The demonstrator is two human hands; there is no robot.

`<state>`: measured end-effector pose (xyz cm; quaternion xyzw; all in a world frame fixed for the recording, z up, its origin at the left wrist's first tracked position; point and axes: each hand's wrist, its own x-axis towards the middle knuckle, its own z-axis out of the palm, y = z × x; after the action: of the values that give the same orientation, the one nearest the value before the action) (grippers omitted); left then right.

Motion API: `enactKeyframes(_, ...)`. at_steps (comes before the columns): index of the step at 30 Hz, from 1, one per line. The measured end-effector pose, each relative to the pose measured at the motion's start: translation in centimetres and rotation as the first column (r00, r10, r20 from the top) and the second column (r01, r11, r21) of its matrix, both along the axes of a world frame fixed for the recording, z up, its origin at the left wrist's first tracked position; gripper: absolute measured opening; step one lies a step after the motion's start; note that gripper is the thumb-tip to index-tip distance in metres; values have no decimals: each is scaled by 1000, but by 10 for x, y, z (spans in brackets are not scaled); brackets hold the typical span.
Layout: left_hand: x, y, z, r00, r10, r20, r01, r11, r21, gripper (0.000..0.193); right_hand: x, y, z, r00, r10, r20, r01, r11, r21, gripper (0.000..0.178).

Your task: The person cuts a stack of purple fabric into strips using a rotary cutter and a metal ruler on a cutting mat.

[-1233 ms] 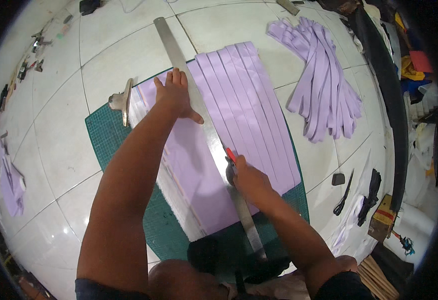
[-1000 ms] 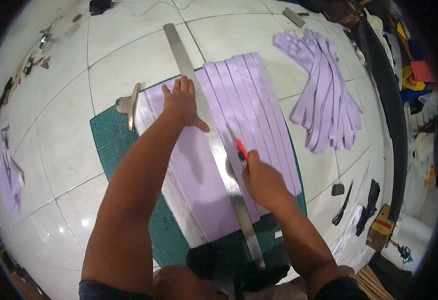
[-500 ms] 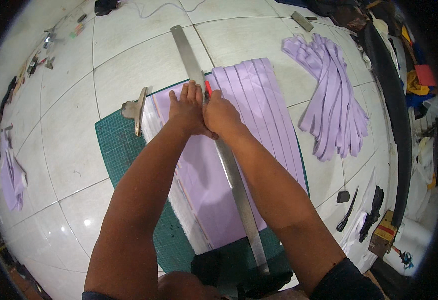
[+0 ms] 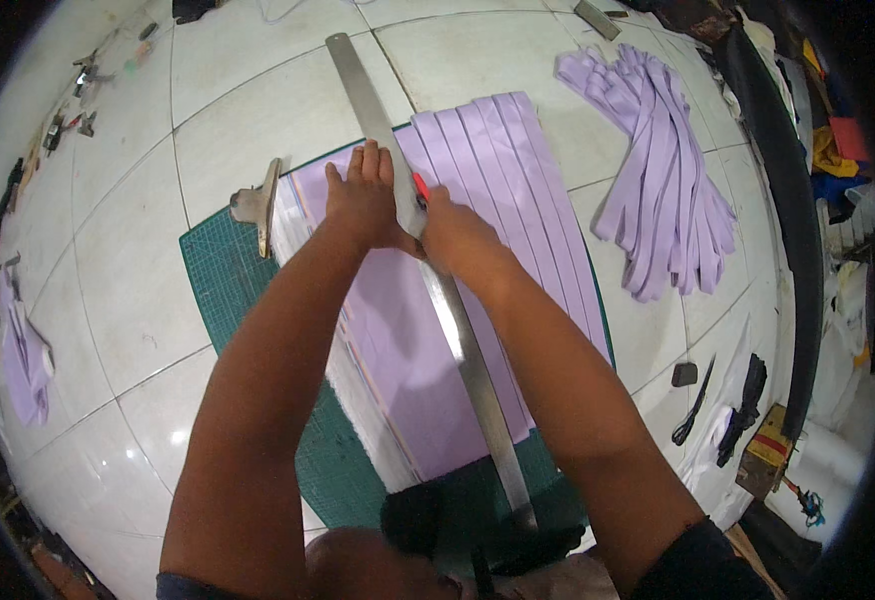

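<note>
A long metal ruler (image 4: 358, 85) lies lengthwise over a lilac fabric (image 4: 408, 370), which rests on a green cutting mat (image 4: 220, 270). My left hand (image 4: 363, 205) presses on the ruler and the cloth beside it, fingers stretched forward and thumb across the metal. Closed around a red-handled utility knife (image 4: 422, 187), my right hand (image 4: 461, 232) sits against the ruler's right edge; its grip hides most of the knife, and the blade tip is hard to make out. Right of the ruler, the fabric is split into several long parallel strips (image 4: 518, 190).
A metal bulldog clip (image 4: 258, 207) grips the mat's left edge by the cloth. On the tiled floor (image 4: 128, 300) lie a bundle of lilac strips (image 4: 658, 180) at right, scissors (image 4: 693, 415), a small dark block (image 4: 685, 374) and more lilac cloth (image 4: 23, 355) at far left.
My right hand with the knife has slid a little toward me along the ruler. The left hand stays pressed on it. The whole view has shifted slightly.
</note>
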<state>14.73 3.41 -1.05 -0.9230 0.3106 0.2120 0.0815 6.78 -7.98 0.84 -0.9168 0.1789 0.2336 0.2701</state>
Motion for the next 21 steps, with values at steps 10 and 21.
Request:
enactKeyframes(10, 1, 0, -5, 1000, 24, -16, -25, 999, -32, 154, -172, -1, 27, 975, -90, -202, 112, 988, 103, 30)
enactKeyframes(21, 4, 5, 5, 998, 19, -51, -20, 1000, -10, 155, -238, -19, 80, 951, -303, -62, 306, 951, 46, 27)
